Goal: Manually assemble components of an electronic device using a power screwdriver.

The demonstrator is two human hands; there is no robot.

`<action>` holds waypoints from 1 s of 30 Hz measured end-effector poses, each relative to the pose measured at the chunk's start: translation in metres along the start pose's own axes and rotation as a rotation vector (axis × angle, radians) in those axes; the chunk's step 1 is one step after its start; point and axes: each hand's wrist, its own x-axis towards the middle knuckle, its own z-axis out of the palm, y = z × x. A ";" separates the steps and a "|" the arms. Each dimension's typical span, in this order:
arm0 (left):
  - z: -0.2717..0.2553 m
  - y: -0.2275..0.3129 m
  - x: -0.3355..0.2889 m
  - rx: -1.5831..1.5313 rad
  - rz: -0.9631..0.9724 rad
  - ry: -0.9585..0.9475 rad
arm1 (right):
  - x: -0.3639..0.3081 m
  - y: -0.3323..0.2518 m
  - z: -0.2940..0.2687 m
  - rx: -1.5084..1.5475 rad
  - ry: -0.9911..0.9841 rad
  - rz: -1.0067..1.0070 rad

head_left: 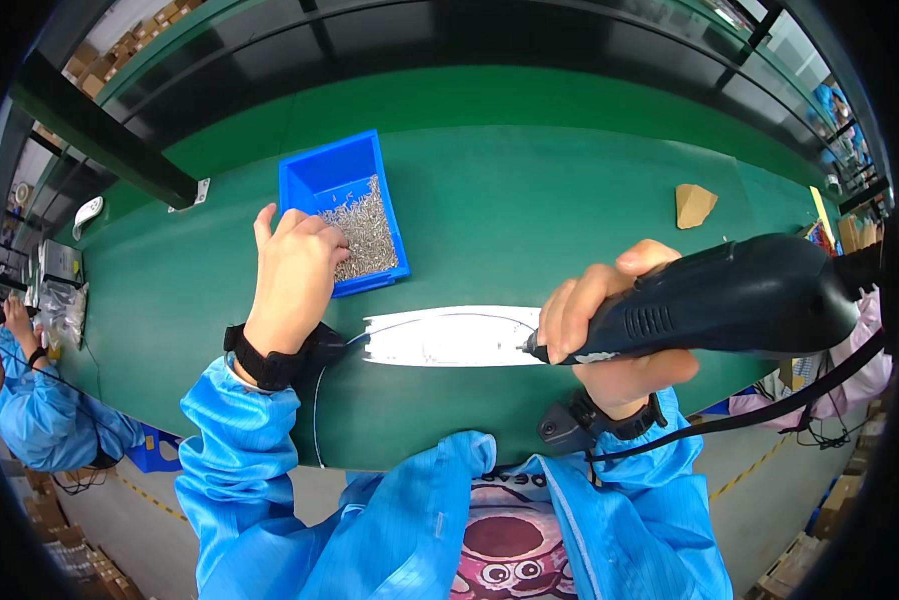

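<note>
A blue bin (403,262) holds a heap of small silver screws (366,232). Over its left wall reaches my left hand (299,250), with its fingers bent down into the screws; the fingertips are partly hidden, so I cannot tell what is pinched. My right hand (599,315) is wrapped round a black electric screwdriver (739,300) lying almost level, its bit pointing left. That bit is over the right end of a long white flat part (439,340) lying on the green table between my hands. Whether the bit touches the part cannot be seen.
The green table (469,220) has a brown cardboard piece (694,206) at the far right. A black cable (759,412) runs past my right forearm. At the far left stand a dark post (109,130) and plastic bags (64,312); another person (49,400) in blue sits there.
</note>
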 end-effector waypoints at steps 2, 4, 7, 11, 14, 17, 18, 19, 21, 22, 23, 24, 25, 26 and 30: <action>0.004 0.001 -0.002 0.016 -0.010 0.068 | -0.002 0.005 0.001 -0.015 0.010 0.022; 0.004 0.001 -0.002 0.010 -0.022 0.075 | 0.000 0.008 0.001 -0.021 0.015 0.033; 0.001 0.001 -0.001 -0.048 -0.032 0.112 | 0.002 0.013 -0.001 0.067 -0.043 -0.013; -0.001 -0.002 0.000 -0.148 -0.047 0.181 | 0.002 0.012 0.004 0.034 -0.029 0.015; 0.001 -0.004 -0.001 -0.151 -0.037 0.203 | 0.002 0.015 0.006 0.025 -0.023 0.039; -0.001 -0.004 0.000 -0.084 -0.016 0.161 | 0.001 0.015 0.004 0.035 -0.043 0.037; -0.002 -0.004 0.000 -0.086 -0.015 0.159 | 0.001 0.015 0.003 0.033 -0.054 0.036; -0.003 -0.003 0.001 -0.117 -0.027 0.186 | 0.001 0.015 0.002 0.033 -0.052 0.037; -0.007 0.001 0.002 -0.150 -0.036 0.213 | 0.001 0.016 0.002 0.020 -0.068 0.048; -0.011 0.005 0.002 -0.188 -0.065 0.264 | 0.000 0.015 0.003 0.016 -0.066 0.049; -0.015 0.009 0.001 -0.226 -0.093 0.314 | 0.000 0.014 0.003 -0.003 -0.063 0.074; -0.018 0.014 0.000 -0.227 -0.092 0.312 | -0.001 0.014 0.003 -0.019 -0.061 0.100; -0.022 0.020 -0.002 -0.285 -0.053 0.277 | -0.001 0.014 0.002 -0.020 -0.059 0.101; -0.026 0.027 -0.004 -0.344 -0.014 0.241 | -0.001 0.014 0.001 -0.023 -0.065 0.102; -0.023 0.059 -0.011 -0.587 0.199 0.072 | -0.005 0.017 0.002 0.004 -0.066 0.104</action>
